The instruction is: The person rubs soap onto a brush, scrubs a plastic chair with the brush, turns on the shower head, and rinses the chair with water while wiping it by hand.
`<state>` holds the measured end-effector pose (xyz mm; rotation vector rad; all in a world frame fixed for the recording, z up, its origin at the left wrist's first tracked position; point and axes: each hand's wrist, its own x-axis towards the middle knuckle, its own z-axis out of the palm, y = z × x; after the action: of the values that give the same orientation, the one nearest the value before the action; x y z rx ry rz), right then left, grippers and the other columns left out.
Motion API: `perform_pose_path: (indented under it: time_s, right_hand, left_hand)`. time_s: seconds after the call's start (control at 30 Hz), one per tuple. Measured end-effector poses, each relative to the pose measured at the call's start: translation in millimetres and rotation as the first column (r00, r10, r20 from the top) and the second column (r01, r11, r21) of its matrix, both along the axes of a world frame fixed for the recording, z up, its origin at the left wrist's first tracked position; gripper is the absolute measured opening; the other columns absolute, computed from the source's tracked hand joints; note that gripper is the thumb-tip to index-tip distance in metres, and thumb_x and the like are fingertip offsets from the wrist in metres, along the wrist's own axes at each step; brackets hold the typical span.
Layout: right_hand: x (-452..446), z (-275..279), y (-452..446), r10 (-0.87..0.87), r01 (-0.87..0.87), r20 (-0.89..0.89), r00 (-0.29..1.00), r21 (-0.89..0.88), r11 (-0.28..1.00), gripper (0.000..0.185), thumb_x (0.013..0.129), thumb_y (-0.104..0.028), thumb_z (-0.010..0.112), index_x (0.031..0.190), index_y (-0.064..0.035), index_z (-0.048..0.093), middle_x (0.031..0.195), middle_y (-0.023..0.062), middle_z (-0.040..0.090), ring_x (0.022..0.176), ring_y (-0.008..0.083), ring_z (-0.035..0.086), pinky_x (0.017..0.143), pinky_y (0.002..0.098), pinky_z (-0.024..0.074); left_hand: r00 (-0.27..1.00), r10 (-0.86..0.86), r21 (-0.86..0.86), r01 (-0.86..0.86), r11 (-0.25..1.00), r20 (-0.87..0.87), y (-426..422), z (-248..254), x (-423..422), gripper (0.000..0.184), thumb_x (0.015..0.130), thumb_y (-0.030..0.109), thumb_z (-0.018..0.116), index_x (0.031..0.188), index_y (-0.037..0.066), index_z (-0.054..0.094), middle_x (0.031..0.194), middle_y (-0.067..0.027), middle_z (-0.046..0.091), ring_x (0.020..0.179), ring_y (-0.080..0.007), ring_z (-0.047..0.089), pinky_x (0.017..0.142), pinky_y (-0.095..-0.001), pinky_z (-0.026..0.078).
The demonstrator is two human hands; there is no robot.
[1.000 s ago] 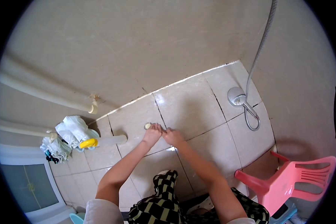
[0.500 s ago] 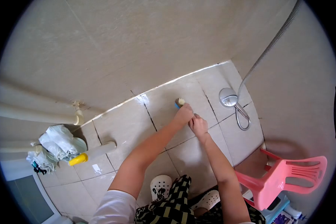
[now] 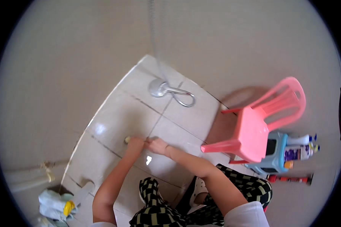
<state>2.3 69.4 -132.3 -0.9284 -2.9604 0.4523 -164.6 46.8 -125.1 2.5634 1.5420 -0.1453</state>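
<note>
Tiled floor point(image 3: 113, 109), brush point(image 3: 127, 140) low over it: head peeking out left of left hand point(image 3: 136, 144), nearer one; right hand point(image 3: 157, 146) behind. Both hands' fingers look clenched round handle, mostly hidden, axis seemingly crosswise.

The head camera sits above and behind the hands, at the wearer's eye level, and faces forward and steeply downward. Its wide field has a dark, rounded border. The left hand point(image 3: 135, 144) and right hand point(image 3: 157, 146) appear left of and below centre, at middle range. Coverage beyond the hands extends across the floor point(image 3: 183, 133) to the corner and the walls point(image 3: 83, 72); right of the right hand, to the chair point(image 3: 252, 134); left of the left hand, to the bags point(image 3: 51, 204). Nearest the lens, below the hands, are the wearer's trousers point(image 3: 155, 212).
</note>
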Motion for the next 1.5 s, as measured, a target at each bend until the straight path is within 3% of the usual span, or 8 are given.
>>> perform_pose_path:
  time_s: [0.17, 0.23, 0.37, 0.53, 0.93, 1.13, 1.37, 1.5]
  right_hand:
    - [50.4, 9.3, -40.1, 0.066, -0.065, -0.016, 0.998, 0.05, 0.997, 0.041, 0.078, -0.017, 0.047, 0.119, -0.0133, 0.045, 0.081, 0.0105, 0.055, 0.058, 0.0227, 0.058, 0.05, 0.0335, 0.0489]
    - [74.6, 10.3, -52.8, 0.0, 0.001, -0.019, 1.0, 0.051, 0.999, 0.043, 0.078, -0.018, 0.048, 0.121, -0.0136, 0.044, 0.082, 0.0102, 0.055, 0.057, 0.0227, 0.058, 0.049, 0.0332, 0.0487]
    - [124.2, -27.5, -74.2, -0.151, 0.154, -0.085, 0.985, 0.03, 0.988, 0.047, 0.077, -0.022, 0.051, 0.123, -0.0135, 0.044, 0.083, 0.0104, 0.053, 0.056, 0.0218, 0.057, 0.049, 0.0337, 0.0472]
    - [168.1, -47.7, -70.2, -0.355, 0.357, -0.057, 0.933, 0.043, 0.933, 0.049, 0.075, -0.021, 0.053, 0.123, -0.0133, 0.044, 0.082, 0.0105, 0.054, 0.057, 0.0223, 0.057, 0.05, 0.0341, 0.0471]
    - [237.8, -88.5, -28.3, -0.78, 0.781, -0.073, 0.622, -0.017, 0.624, 0.057, 0.076, -0.01, 0.049, 0.13, -0.0147, 0.032, 0.094, 0.0112, 0.056, 0.068, 0.0271, 0.06, 0.054, 0.0372, 0.0479]
    - [249.7, -83.7, -12.0, -0.858, 0.877, -0.19, 0.478, 0.039, 0.48, 0.049, 0.081, -0.01, 0.043, 0.129, -0.0129, 0.033, 0.101, 0.0134, 0.055, 0.071, 0.0278, 0.061, 0.054, 0.0394, 0.0482]
    - [234.2, -77.0, 21.8, -0.924, 0.917, -0.034, 0.381, -0.117, 0.382, 0.049, 0.081, -0.009, 0.042, 0.129, -0.0087, 0.031, 0.101, 0.0189, 0.053, 0.071, 0.0315, 0.06, 0.055, 0.0409, 0.0485]
    - [212.5, -65.0, 33.7, -0.944, 0.916, -0.188, 0.271, -0.251, 0.313, 0.058, 0.08, -0.008, 0.043, 0.134, -0.0088, 0.022, 0.099, 0.0209, 0.053, 0.073, 0.0343, 0.059, 0.056, 0.0423, 0.0483]
  left_hand:
    - [0.996, -0.082, -0.063, 0.083, 0.995, 0.022, -36.8, -10.9, 28.8, 0.015, 0.073, 0.016, 0.054, 0.083, 0.006, 0.059, 0.078, -0.0095, 0.06, 0.077, -0.0247, 0.058, 0.072, -0.0359, 0.044]
    - [0.943, -0.174, 0.127, 0.143, 0.982, 0.284, -41.3, -18.9, 44.8, 0.017, 0.074, 0.016, 0.053, 0.085, 0.004, 0.058, 0.076, -0.0088, 0.06, 0.075, -0.0247, 0.059, 0.07, -0.0352, 0.045]
    - [0.841, -0.33, 0.073, 0.332, 0.94, 0.428, -25.2, -43.0, 88.1, 0.023, 0.076, 0.015, 0.052, 0.094, 0.001, 0.054, 0.084, -0.0105, 0.059, 0.082, -0.0262, 0.057, 0.072, -0.0372, 0.044]
    - [0.819, -0.367, -0.125, 0.461, 0.879, 0.442, 19.7, -53.7, 145.0, 0.022, 0.075, 0.008, 0.052, 0.095, 0.002, 0.055, 0.089, -0.0129, 0.057, 0.085, -0.0305, 0.054, 0.078, -0.0379, 0.042]
    - [0.609, -0.752, 0.114, 0.753, 0.648, 0.254, 125.2, -100.3, 276.8, 0.02, 0.073, 0.011, 0.049, 0.091, 0.006, 0.057, 0.089, -0.0089, 0.06, 0.09, -0.0226, 0.056, 0.082, -0.0339, 0.043]
    - [0.579, -0.786, 0.112, 0.785, 0.609, 0.216, 151.0, -102.9, 312.6, 0.026, 0.073, 0.011, 0.048, 0.096, 0.002, 0.057, 0.094, -0.01, 0.06, 0.093, -0.023, 0.056, 0.085, -0.0344, 0.042]
    - [0.644, -0.762, 0.315, 0.709, 0.631, 0.076, 158.9, -102.3, 298.2, 0.036, 0.076, 0.012, 0.047, 0.109, -0.001, 0.052, 0.112, -0.0141, 0.054, 0.108, -0.025, 0.05, 0.094, -0.0336, 0.037]
    - [0.695, -0.514, 0.288, 0.426, 0.858, 0.502, 130.2, -57.7, 276.9, 0.037, 0.078, 0.005, 0.048, 0.114, -0.001, 0.049, 0.114, -0.0154, 0.053, 0.107, -0.0277, 0.05, 0.092, -0.0355, 0.038]
